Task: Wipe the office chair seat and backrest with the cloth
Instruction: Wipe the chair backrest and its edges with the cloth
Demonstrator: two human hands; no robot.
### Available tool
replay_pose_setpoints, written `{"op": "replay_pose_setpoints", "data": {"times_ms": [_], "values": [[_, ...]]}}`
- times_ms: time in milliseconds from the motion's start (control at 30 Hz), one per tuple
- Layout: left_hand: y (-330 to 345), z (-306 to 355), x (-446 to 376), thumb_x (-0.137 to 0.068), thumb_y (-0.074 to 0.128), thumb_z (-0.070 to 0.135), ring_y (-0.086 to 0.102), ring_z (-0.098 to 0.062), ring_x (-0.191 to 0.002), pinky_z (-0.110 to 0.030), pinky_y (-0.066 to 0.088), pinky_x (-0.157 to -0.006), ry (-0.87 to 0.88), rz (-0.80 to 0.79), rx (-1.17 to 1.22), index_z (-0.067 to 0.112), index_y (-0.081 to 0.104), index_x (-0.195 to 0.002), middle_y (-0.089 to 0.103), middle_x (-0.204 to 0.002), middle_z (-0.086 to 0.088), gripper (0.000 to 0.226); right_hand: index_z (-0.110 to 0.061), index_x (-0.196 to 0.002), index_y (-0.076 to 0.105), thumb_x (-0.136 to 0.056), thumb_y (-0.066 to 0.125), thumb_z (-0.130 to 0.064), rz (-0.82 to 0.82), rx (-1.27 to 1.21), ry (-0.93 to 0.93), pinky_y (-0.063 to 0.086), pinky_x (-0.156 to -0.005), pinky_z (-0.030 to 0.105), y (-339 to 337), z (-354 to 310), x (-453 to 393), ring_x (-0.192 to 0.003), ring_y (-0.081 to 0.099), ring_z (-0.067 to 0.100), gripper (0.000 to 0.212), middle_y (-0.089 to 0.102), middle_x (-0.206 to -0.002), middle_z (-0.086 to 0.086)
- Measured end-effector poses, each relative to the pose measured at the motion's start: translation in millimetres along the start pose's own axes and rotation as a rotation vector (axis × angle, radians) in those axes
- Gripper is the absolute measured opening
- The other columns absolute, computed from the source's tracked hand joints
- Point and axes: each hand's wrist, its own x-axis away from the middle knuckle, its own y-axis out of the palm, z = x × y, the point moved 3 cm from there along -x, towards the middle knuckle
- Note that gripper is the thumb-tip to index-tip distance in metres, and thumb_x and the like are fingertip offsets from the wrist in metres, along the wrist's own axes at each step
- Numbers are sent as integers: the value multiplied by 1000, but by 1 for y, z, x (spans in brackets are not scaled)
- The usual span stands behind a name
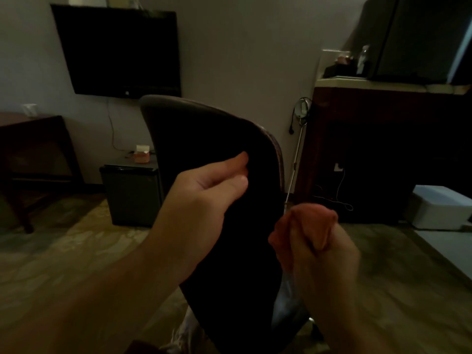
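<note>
Left hand (212, 185) gripping dark backrest (204, 139) edge. Right hand (314, 241) balling orange cloth (310, 215) beside backrest, not touching. Risk imo: swivel chair spinning under wipe, bunched cloth skipping spots.

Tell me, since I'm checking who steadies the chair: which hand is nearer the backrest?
Left. The left hand grips the backrest; the right hand holds the cloth just off its side edge.
</note>
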Motion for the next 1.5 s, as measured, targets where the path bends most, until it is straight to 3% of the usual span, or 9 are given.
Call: {"op": "replay_pose_setpoints", "data": {"times_ms": [133,400,500,733,867,1033,1200,1400,1500], "values": [[8,-1,1,-97,62,-4,67,1,-120,-22,50,-108,-15,-15,-24,22,66,-139,73,-132,7,50,-20,-79,71,-99,74,-19,37,56,-85,62,-52,45,2,-15,-17,-62,74,23,20,72,-74,9],[14,12,6,-99,60,9,70,1,-112,-26,50,-100,-78,-85,-51,38,71,-122,77,-119,17,38,-28,-90,68,-98,70,-30,28,260,-458,60,-64,46,-11,-43,-50,-78,72,19,8,70,-88,-6],[20,12,9,-98,62,11,66,3,-120,-23,50,-107,-120,-128,-51,36,66,-131,72,-132,16,42,-22,-89,69,-95,64,-56,-8,373,-420,59,-62,54,-24,-25,-44,-75,69,25,35,68,-87,1],[41,14,12,-99,63,10,70,0,-114,-26,50,-102,-117,-179,-61,31,63,-140,75,-121,20,46,-7,-84,69,-99,56,-40,100,420,-689,54,-66,39,-15,-106,-75,-75,64,19,38,66,-84,4],[42,19,13,-75,70,34,67,5,-116,-20,51,-100,-171,-245,-19,36,63,-137,72,-127,23,62,-14,-91,74,-95,56,-45,122,402,-564,52,-71,20,-33,-73,-68,-80,65,8,36,68,-91,-2],[49,23,15,-69,83,41,63,9,-119,-21,44,-108,-220,-268,-12,45,64,-134,68,-131,28,68,-8,-90,75,-98,68,-28,120,486,-481,57,-70,40,-44,-34,-66,-77,68,28,23,69,-87,6],[61,27,11,-66,57,37,71,10,-71,-4,48,-57,-198,-247,41,42,79,-79,78,-80,22,27,-12,-80,64,-96,56,-38,125,402,-712,51,-66,27,-18,-123,-83,-73,60,10,32,62,-81,-5],[69,27,9,-83,76,32,70,5,-110,-8,53,-85,-224,-422,137,39,77,-116,76,-116,23,33,-18,-93,70,-98,54,-46,187,348,-628,59,-69,34,-35,-110,-84,-81,68,8,32,67,-91,-7],[69,27,7,-76,66,30,66,4,-120,-21,54,-102,-192,-468,62,40,65,-128,73,-123,26,53,-25,-100,71,-93,55,-57,296,289,-507,59,-73,18,-54,-95,-73,-85,70,1,36,69,-92,-15]]}}
